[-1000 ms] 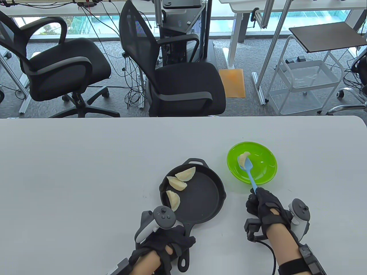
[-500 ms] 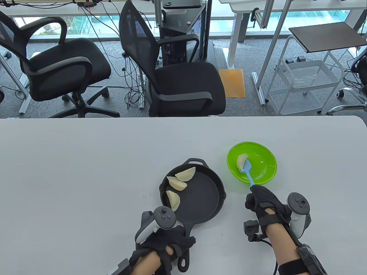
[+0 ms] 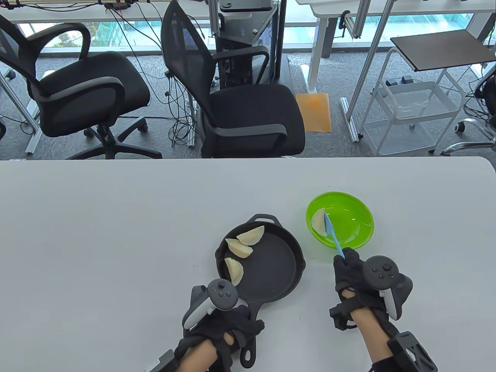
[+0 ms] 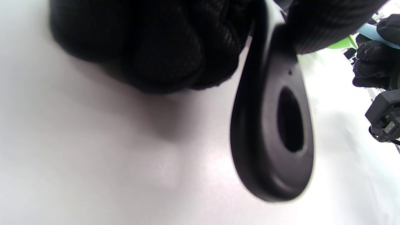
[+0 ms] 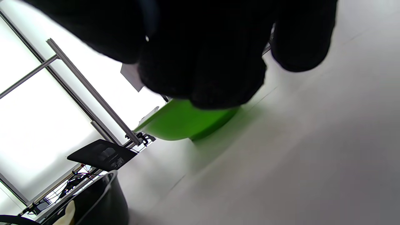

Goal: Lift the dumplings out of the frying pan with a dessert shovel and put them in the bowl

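On the wide white counter (image 3: 116, 232), the largest task piece is the round black cast-iron frying pan (image 3: 271, 271), near the front edge. The left hand (image 3: 221, 333) has its grip wrapped round the pan's long handle, most likely to keep the pan from sliding while dumplings are scooped. Three pale, crescent-shaped dumplings (image 3: 240, 248) lie along the pan's left wall, two touching at the far side and one nearer the handle.

Just right of the pan stands the shallow bright-green plastic bowl (image 3: 356, 224). Inside it, against the left wall, rests one dumpling in the bowl (image 3: 318, 222), smooth and pale, curved edge to the left. The slim light-blue dessert shovel (image 3: 331, 232) reaches into the bowl with its blade turned on edge beside that dumpling, a tilt that probably lets the food slip off. The right hand (image 3: 356, 279) has its grip curled round the shovel's handle end, at the bowl's near rim.
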`<action>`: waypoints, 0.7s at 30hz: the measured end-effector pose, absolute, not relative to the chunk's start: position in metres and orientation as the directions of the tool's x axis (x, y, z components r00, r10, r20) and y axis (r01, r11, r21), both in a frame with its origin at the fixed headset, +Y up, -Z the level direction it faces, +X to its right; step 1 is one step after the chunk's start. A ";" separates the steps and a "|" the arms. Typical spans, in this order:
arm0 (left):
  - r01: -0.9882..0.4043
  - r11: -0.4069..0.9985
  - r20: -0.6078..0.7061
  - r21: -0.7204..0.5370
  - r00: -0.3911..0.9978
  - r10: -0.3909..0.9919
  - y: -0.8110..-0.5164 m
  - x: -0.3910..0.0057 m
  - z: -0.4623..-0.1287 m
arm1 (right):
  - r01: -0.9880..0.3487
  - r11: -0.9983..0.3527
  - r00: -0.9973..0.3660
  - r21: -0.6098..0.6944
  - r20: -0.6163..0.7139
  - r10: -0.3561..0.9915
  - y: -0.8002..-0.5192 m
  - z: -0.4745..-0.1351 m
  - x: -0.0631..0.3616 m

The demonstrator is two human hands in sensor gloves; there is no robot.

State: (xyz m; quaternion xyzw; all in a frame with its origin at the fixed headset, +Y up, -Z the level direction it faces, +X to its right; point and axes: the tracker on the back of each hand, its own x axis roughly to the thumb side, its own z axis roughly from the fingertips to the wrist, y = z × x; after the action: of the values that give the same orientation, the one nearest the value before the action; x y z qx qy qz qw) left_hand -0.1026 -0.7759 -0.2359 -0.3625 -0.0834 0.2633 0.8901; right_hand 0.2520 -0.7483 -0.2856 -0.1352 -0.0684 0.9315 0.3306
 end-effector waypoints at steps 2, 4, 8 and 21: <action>-0.408 0.599 -0.042 -0.689 0.847 0.529 -0.776 -0.103 -0.236 | -0.586 -0.774 -0.747 -0.240 -0.212 0.631 -0.747 -0.285 0.255; -0.408 0.599 -0.042 -0.689 0.847 0.529 -0.776 -0.103 -0.236 | -0.585 -0.768 -0.741 -0.261 -0.215 0.637 -0.746 -0.284 0.258; -0.408 0.599 -0.042 -0.689 0.847 0.529 -0.776 -0.103 -0.236 | -0.586 -0.752 -0.725 -0.303 -0.217 0.653 -0.744 -0.283 0.263; -0.409 0.595 -0.045 -0.692 0.847 0.530 -0.776 -0.103 -0.236 | -0.636 -0.654 -0.676 -0.410 -0.113 0.728 -0.730 -0.275 0.266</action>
State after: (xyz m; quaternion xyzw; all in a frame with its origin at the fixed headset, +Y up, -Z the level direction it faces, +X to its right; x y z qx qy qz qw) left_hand -0.1027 -0.7760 -0.2359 -0.3646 -0.0830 0.2639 0.8891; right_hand 0.2657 -0.7298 -0.2750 -0.1350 -0.1711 0.8993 0.3791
